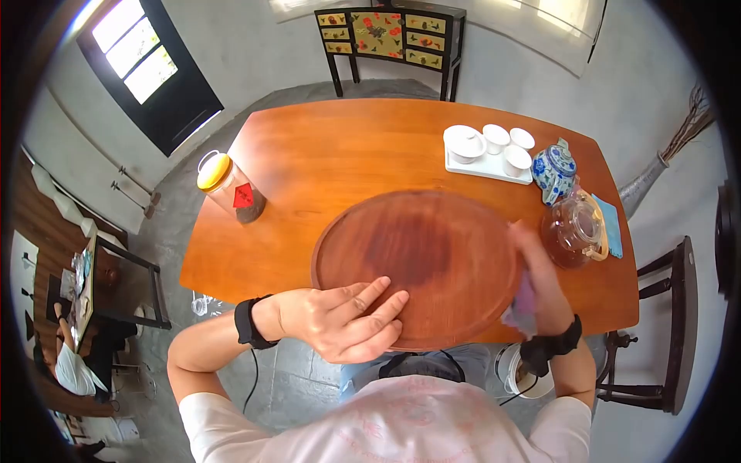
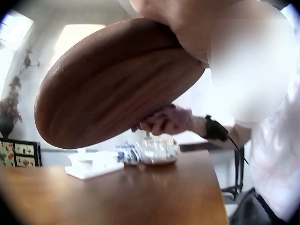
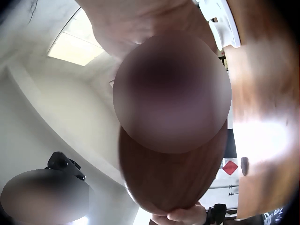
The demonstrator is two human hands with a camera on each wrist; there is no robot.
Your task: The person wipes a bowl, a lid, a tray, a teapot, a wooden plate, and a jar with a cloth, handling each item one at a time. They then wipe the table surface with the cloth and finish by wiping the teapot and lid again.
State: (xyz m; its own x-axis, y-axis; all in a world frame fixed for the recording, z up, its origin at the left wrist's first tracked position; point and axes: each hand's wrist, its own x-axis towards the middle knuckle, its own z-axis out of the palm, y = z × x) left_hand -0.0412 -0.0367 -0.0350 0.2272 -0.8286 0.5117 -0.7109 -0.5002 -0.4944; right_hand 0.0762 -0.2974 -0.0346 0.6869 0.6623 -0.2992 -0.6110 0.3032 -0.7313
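A round reddish-brown wooden tray (image 1: pixel 432 255) is held up over the near part of the table, with a darker patch in its middle. My left hand (image 1: pixel 340 320) grips its near left rim, fingers spread over the face. At the tray's right edge, my right hand (image 1: pixel 538 266) holds a crumpled purple cloth (image 1: pixel 522 305) against the rim, slightly blurred. In the left wrist view, the tray (image 2: pixel 103 93) tilts above the tabletop, and the right hand's curled fingers (image 2: pixel 159 126) show around the cloth (image 2: pixel 173 115). A blurred disc hides much of the right wrist view.
On the wooden table (image 1: pixel 324 162) stand a yellow-lidded jar (image 1: pixel 231 189), a white tray (image 1: pixel 486 166) with white cups and a lidded bowl, a blue-and-white teapot (image 1: pixel 555 171), and a glass teapot (image 1: pixel 571 231) beside a blue cloth (image 1: pixel 610 224). A chair (image 1: pixel 668 332) stands right.
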